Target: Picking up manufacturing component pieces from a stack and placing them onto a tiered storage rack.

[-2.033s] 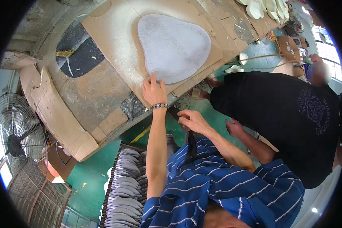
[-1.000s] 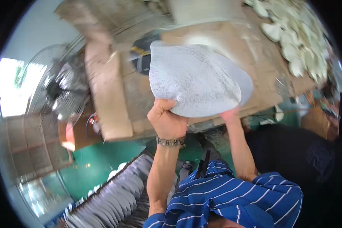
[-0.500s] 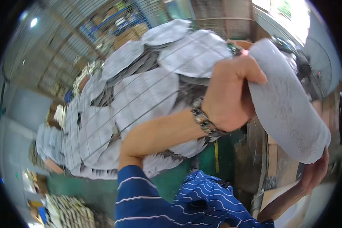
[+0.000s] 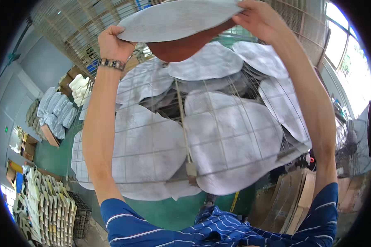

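Both hands are up high, holding one big grey felt-like sheet [image 4: 175,18] by its opposite edges. The left hand [image 4: 111,43] has its grip clenched on the sheet's left rim, thumb underneath, beaded bracelet [image 4: 111,64] on the wrist just below. The right hand [image 4: 257,16] is grasping the right rim the same way, so the sheet hangs flat-ish between the two grips, with a reddish-brown underside [image 4: 181,47] showing beneath it.

Right below and behind the grips there's a wire rack [image 4: 181,119] loaded with more of the same grey rounded sheets [image 4: 231,144], overlapping each other. Further down from the left grip, stacks of pale cut pieces [image 4: 49,206] stand on the green floor [image 4: 173,212]. Under the right grip, by the elbow, some cardboard sheets [image 4: 292,201] lean together.
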`<state>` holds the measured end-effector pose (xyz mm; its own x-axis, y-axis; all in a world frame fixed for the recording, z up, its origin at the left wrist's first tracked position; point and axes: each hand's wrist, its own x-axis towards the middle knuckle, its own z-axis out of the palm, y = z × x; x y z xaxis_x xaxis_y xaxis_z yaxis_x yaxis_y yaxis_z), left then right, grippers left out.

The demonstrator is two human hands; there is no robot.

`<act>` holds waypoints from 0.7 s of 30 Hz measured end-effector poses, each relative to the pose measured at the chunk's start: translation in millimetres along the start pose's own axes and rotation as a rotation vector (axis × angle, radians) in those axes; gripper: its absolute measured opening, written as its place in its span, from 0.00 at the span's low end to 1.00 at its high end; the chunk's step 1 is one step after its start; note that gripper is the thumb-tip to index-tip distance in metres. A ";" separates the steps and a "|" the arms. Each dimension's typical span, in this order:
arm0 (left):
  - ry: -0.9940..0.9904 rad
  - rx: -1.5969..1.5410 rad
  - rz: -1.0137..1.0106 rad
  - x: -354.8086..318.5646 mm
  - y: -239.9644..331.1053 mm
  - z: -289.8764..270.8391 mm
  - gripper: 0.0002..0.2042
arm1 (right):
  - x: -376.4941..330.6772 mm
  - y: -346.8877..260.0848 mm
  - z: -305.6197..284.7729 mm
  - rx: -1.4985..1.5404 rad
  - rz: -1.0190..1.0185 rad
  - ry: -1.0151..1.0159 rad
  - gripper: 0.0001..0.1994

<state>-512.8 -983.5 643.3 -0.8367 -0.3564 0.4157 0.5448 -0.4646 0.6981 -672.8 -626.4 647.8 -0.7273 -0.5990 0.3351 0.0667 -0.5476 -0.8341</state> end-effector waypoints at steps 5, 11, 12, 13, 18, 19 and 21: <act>0.089 0.059 0.159 47.3 49.3 -111.3 0.19 | 127.2 91.3 66.9 -0.003 -0.103 -0.074 0.10; 0.561 0.843 -0.207 -9.3 30.5 -279.6 0.23 | 81.6 254.5 94.7 -0.279 0.523 -0.241 0.19; 0.584 0.990 -0.220 -17.2 20.3 -288.4 0.24 | 70.0 266.5 97.6 -0.440 0.706 -0.282 0.22; 0.593 1.128 -0.235 -21.0 0.2 -291.6 0.24 | 62.1 270.4 95.5 -0.494 0.722 -0.304 0.22; 0.483 1.714 -0.064 -23.6 15.2 -347.4 0.23 | 24.2 249.3 119.6 -0.627 0.673 -0.472 0.19; 0.450 1.691 -0.068 -25.2 22.4 -350.5 0.21 | 14.8 239.4 122.6 -0.647 0.649 -0.494 0.19; 0.439 1.181 -0.311 -14.5 -49.4 -286.7 0.13 | -3.2 219.7 85.1 -0.761 0.647 -0.434 0.17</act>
<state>-511.6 -1187.8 435.7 -0.7083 -0.7017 0.0764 -0.2342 0.3358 0.9124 -597.6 -794.5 500.8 -0.3933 -0.8809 -0.2633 -0.1988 0.3611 -0.9111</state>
